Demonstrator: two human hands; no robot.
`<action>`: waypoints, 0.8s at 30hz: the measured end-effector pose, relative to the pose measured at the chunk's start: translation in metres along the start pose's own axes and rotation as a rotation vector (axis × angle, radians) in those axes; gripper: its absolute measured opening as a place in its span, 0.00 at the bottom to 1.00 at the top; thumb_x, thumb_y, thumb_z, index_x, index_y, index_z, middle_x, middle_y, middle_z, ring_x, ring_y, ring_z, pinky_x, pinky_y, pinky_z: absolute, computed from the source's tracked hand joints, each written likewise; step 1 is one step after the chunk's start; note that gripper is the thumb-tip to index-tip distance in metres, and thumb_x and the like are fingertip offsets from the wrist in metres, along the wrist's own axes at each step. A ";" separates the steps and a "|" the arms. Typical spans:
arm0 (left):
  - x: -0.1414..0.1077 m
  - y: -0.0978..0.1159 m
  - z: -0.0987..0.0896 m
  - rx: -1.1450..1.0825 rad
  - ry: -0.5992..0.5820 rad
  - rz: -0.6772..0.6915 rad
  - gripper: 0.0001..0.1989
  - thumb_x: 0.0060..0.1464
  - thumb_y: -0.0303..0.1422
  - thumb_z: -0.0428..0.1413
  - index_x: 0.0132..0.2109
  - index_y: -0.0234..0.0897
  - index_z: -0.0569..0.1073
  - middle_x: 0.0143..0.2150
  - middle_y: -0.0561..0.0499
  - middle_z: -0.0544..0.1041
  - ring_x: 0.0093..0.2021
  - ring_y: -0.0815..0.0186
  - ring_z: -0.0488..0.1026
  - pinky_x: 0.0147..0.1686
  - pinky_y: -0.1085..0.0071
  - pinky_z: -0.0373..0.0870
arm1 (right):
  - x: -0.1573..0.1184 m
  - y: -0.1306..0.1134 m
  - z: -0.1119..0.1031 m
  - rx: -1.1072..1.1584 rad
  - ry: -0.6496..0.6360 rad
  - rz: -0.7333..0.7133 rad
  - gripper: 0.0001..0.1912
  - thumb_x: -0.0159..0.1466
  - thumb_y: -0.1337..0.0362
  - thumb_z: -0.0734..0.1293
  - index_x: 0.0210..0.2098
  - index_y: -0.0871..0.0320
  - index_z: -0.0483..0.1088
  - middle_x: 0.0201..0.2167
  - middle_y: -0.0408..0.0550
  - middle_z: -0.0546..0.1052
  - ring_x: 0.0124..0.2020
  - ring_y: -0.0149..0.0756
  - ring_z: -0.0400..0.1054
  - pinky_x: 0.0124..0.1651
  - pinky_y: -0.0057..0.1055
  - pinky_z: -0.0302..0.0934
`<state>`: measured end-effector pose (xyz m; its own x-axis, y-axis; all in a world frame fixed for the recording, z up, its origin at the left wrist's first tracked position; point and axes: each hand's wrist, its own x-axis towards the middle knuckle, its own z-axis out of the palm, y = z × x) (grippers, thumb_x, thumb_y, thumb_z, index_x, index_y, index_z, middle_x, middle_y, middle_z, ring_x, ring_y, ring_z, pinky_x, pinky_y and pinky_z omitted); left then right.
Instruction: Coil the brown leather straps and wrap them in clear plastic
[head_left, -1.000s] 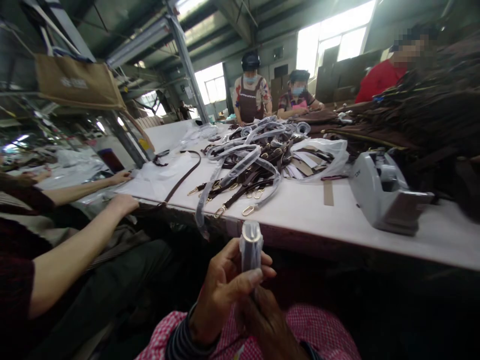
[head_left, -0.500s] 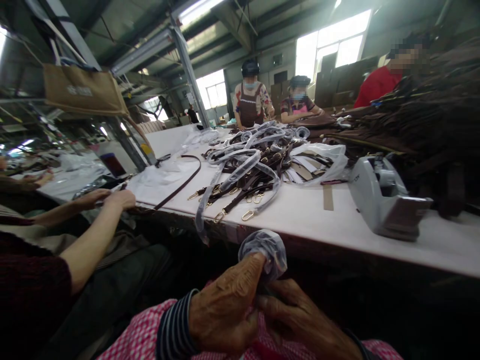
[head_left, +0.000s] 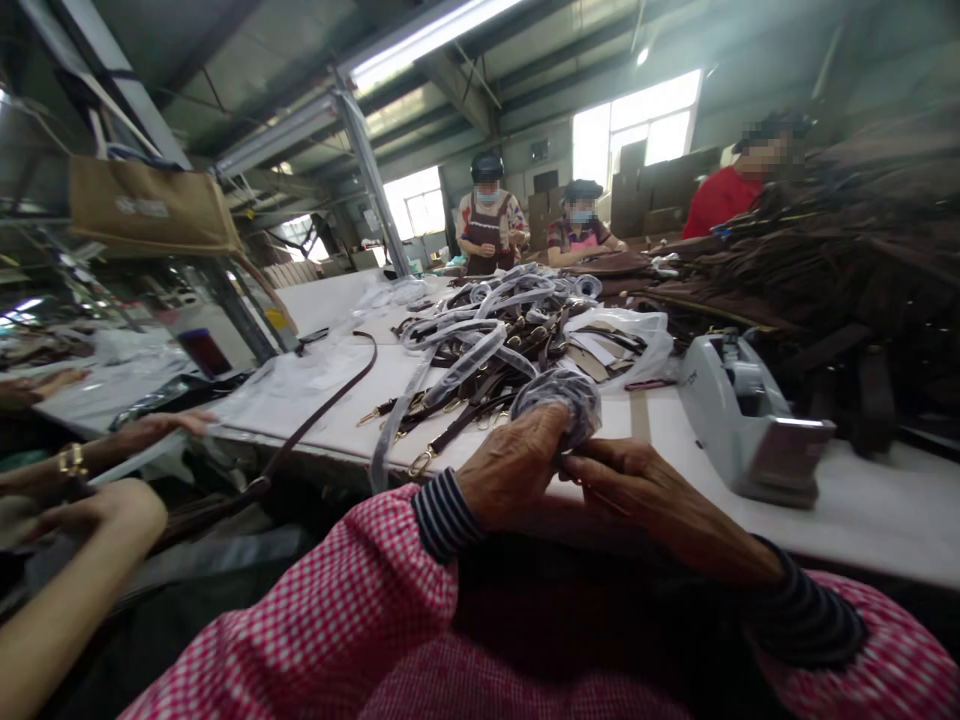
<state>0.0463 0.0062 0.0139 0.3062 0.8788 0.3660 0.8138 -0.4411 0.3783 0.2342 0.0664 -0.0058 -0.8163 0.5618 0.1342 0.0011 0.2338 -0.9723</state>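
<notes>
My left hand [head_left: 514,465] is closed around a coiled strap in clear plastic [head_left: 574,392], held over the table's front edge. Close against the underside of the coil, my right hand [head_left: 649,490] has its fingers pinched together; what lies between them, if anything, is hidden. Just beyond the coil is a tangled heap of dark straps with gold clips [head_left: 480,385], some of them sleeved in plastic [head_left: 480,360]. To the right of my hands stands a grey tape dispenser [head_left: 750,420].
The white table [head_left: 870,510] runs across in front of me. An open plastic bag of strips [head_left: 630,345] lies behind my hands. Brown material [head_left: 847,280] is piled at right. A co-worker's hands [head_left: 112,500] handle a strap at left; several people work beyond.
Both my hands have risen and moved forward with the coil, from below the table edge to over it. The co-worker's hands at left have come nearer and moved apart.
</notes>
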 end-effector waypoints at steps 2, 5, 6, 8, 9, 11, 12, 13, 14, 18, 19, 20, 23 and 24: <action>0.008 -0.020 0.018 -0.058 0.017 -0.093 0.13 0.54 0.23 0.53 0.45 0.39 0.65 0.42 0.46 0.73 0.41 0.57 0.69 0.46 0.61 0.67 | 0.010 0.008 -0.016 -0.167 0.013 -0.058 0.23 0.71 0.48 0.64 0.26 0.58 0.66 0.21 0.39 0.65 0.23 0.29 0.57 0.26 0.28 0.51; 0.005 -0.048 0.036 -0.091 0.012 -0.160 0.14 0.52 0.22 0.54 0.45 0.38 0.67 0.42 0.46 0.73 0.41 0.57 0.69 0.46 0.61 0.67 | 0.022 0.028 -0.030 -0.349 0.099 -0.104 0.21 0.71 0.52 0.62 0.26 0.58 0.69 0.22 0.41 0.69 0.25 0.32 0.62 0.29 0.30 0.56; 0.002 -0.056 0.038 -0.094 0.008 -0.178 0.14 0.51 0.22 0.54 0.46 0.38 0.68 0.42 0.45 0.73 0.42 0.57 0.69 0.45 0.61 0.66 | 0.024 0.035 -0.033 -0.377 0.141 -0.092 0.19 0.71 0.54 0.62 0.28 0.58 0.70 0.22 0.41 0.69 0.25 0.32 0.62 0.30 0.30 0.56; -0.003 -0.066 0.037 -0.102 0.002 -0.214 0.15 0.53 0.24 0.55 0.49 0.36 0.68 0.43 0.45 0.74 0.41 0.57 0.69 0.44 0.61 0.65 | 0.027 0.045 -0.033 -0.402 0.209 -0.065 0.17 0.71 0.56 0.62 0.30 0.58 0.71 0.21 0.39 0.69 0.24 0.32 0.63 0.30 0.30 0.57; -0.004 -0.069 0.035 -0.107 -0.006 -0.225 0.15 0.53 0.25 0.56 0.48 0.36 0.68 0.43 0.46 0.74 0.41 0.58 0.69 0.43 0.62 0.65 | 0.027 0.047 -0.033 -0.402 0.233 -0.063 0.15 0.71 0.57 0.62 0.32 0.58 0.72 0.22 0.39 0.70 0.24 0.32 0.63 0.30 0.30 0.57; -0.001 -0.071 0.028 -0.122 -0.033 -0.227 0.11 0.52 0.25 0.56 0.44 0.36 0.70 0.40 0.49 0.73 0.39 0.60 0.68 0.40 0.65 0.63 | 0.030 0.047 -0.030 -0.410 0.276 -0.090 0.13 0.72 0.58 0.63 0.35 0.57 0.73 0.24 0.40 0.73 0.27 0.33 0.67 0.32 0.30 0.59; 0.002 -0.070 0.026 -0.132 -0.049 -0.222 0.10 0.51 0.24 0.55 0.42 0.37 0.70 0.38 0.50 0.73 0.38 0.60 0.68 0.39 0.66 0.62 | 0.033 0.045 -0.028 -0.426 0.301 -0.119 0.12 0.72 0.58 0.64 0.37 0.57 0.74 0.26 0.41 0.74 0.28 0.33 0.68 0.33 0.30 0.60; 0.007 -0.069 0.023 -0.144 -0.065 -0.216 0.09 0.51 0.23 0.55 0.40 0.37 0.70 0.36 0.51 0.73 0.36 0.61 0.68 0.38 0.66 0.61 | 0.036 0.043 -0.025 -0.448 0.322 -0.153 0.11 0.72 0.57 0.65 0.39 0.57 0.75 0.28 0.42 0.76 0.29 0.33 0.68 0.33 0.30 0.60; 0.011 -0.069 0.021 -0.158 -0.081 -0.209 0.09 0.50 0.22 0.54 0.38 0.37 0.71 0.34 0.52 0.73 0.35 0.61 0.68 0.37 0.67 0.61 | 0.041 0.041 -0.023 -0.480 0.330 -0.192 0.11 0.72 0.56 0.65 0.41 0.56 0.75 0.29 0.42 0.77 0.29 0.33 0.68 0.33 0.29 0.60; 0.025 -0.069 0.016 -0.208 -0.137 -0.173 0.08 0.51 0.22 0.53 0.37 0.38 0.72 0.35 0.50 0.77 0.37 0.59 0.72 0.39 0.66 0.63 | 0.065 0.045 -0.013 -0.717 0.208 -0.415 0.08 0.73 0.61 0.65 0.44 0.57 0.75 0.36 0.46 0.78 0.32 0.34 0.70 0.36 0.29 0.62; 0.026 -0.070 0.015 -0.191 -0.148 -0.178 0.09 0.50 0.21 0.53 0.36 0.38 0.72 0.36 0.49 0.78 0.37 0.59 0.73 0.39 0.66 0.63 | 0.070 0.048 -0.012 -0.796 0.178 -0.464 0.07 0.73 0.63 0.64 0.43 0.57 0.74 0.37 0.48 0.78 0.35 0.35 0.71 0.38 0.30 0.63; 0.026 -0.071 0.014 -0.161 -0.160 -0.186 0.09 0.49 0.20 0.52 0.36 0.37 0.71 0.36 0.48 0.78 0.37 0.58 0.73 0.39 0.65 0.63 | 0.074 0.053 -0.010 -0.870 0.158 -0.503 0.08 0.73 0.65 0.63 0.41 0.58 0.74 0.37 0.49 0.77 0.37 0.37 0.72 0.39 0.30 0.64; 0.025 -0.073 0.014 -0.044 -0.185 -0.197 0.10 0.47 0.20 0.52 0.36 0.38 0.69 0.35 0.48 0.77 0.36 0.58 0.72 0.38 0.64 0.62 | 0.079 0.063 -0.010 -0.986 0.140 -0.557 0.10 0.75 0.65 0.60 0.40 0.58 0.71 0.36 0.50 0.76 0.36 0.38 0.71 0.38 0.31 0.65; 0.025 -0.073 0.015 -0.015 -0.194 -0.188 0.10 0.48 0.20 0.52 0.36 0.38 0.68 0.35 0.48 0.76 0.36 0.58 0.72 0.38 0.64 0.62 | 0.079 0.065 -0.011 -0.995 0.134 -0.564 0.09 0.75 0.65 0.60 0.41 0.58 0.70 0.37 0.50 0.75 0.36 0.38 0.71 0.38 0.30 0.66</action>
<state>0.0015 0.0633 -0.0171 0.2402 0.9634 0.1190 0.8582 -0.2681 0.4377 0.1762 0.1342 -0.0562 -0.7780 0.2441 0.5789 0.1594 0.9680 -0.1938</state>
